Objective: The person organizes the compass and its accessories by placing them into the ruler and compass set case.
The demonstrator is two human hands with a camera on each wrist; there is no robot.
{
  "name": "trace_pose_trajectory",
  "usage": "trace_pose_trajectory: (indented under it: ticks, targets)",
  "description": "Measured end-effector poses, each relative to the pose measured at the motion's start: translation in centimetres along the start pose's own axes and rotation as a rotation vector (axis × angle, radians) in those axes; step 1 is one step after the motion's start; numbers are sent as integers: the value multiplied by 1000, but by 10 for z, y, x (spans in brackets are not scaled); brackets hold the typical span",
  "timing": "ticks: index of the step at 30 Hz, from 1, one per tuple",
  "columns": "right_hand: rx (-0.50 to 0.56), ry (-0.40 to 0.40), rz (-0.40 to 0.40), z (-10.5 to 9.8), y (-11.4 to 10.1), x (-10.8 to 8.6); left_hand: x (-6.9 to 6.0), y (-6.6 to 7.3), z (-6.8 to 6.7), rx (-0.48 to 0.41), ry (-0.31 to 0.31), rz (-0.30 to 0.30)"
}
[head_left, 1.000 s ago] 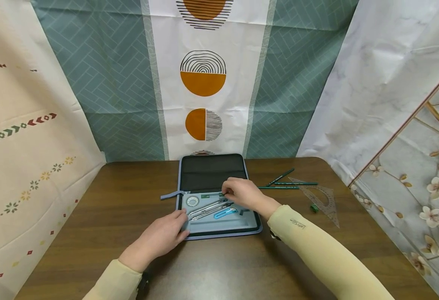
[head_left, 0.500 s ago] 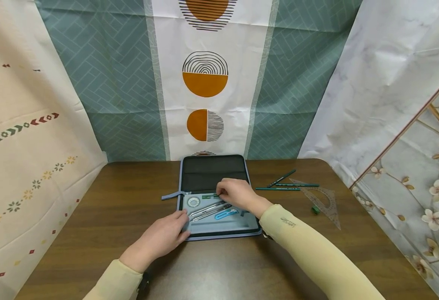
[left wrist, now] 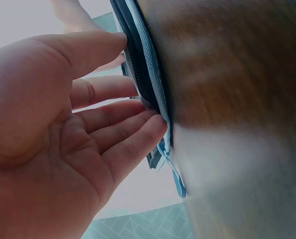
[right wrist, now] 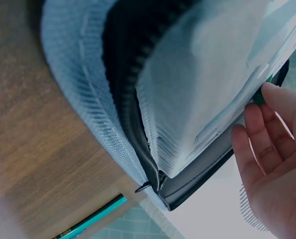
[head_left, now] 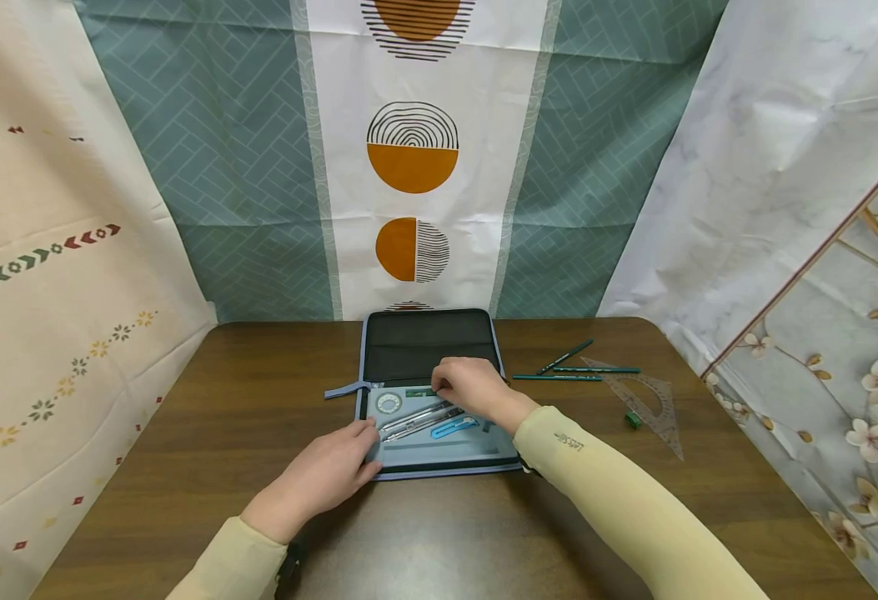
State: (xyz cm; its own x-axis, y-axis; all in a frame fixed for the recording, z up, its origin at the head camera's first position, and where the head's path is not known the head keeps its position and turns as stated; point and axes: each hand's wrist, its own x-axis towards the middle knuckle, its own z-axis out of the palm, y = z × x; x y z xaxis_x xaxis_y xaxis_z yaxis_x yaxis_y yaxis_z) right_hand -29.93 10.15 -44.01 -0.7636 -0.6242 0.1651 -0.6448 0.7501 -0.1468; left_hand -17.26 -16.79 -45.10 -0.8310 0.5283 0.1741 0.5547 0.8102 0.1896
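An unzipped blue-edged case [head_left: 431, 346] lies with its black lid back, showing a pale grey-blue tray [head_left: 446, 454]. Over the tray's far slot, my right hand [head_left: 474, 390] pinches a small green piece [right wrist: 259, 95] between thumb and fingers; its kind is mostly hidden. Another view of green [head_left: 418, 392] shows just left of those fingertips. My left hand [head_left: 326, 467] rests its nearly straight fingers and thumb on the case's near left corner. Between the hands, the tray holds two silver compasses [head_left: 418, 422], a light-blue utility knife [head_left: 454, 427] and a round white disc [head_left: 388, 403].
On the wooden table [head_left: 206, 467], right of the case, lie several dark green pencils [head_left: 596, 369], a clear set square [head_left: 659, 408] and a small green sharpener-like object [head_left: 633, 419]. A zip-pull strap [head_left: 344, 389] sticks out left. Patterned cloths hang behind.
My right hand has shifted slightly left along the far slot, then stayed almost still. My left hand keeps its place at the case's corner.
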Motion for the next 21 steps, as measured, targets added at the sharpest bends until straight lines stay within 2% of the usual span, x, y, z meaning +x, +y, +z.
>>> trace_pose_trajectory:
  ticks: [21]
  targets:
    - [22, -18, 26, 1, 0, 3, 0, 1, -2, 21, -1, 5]
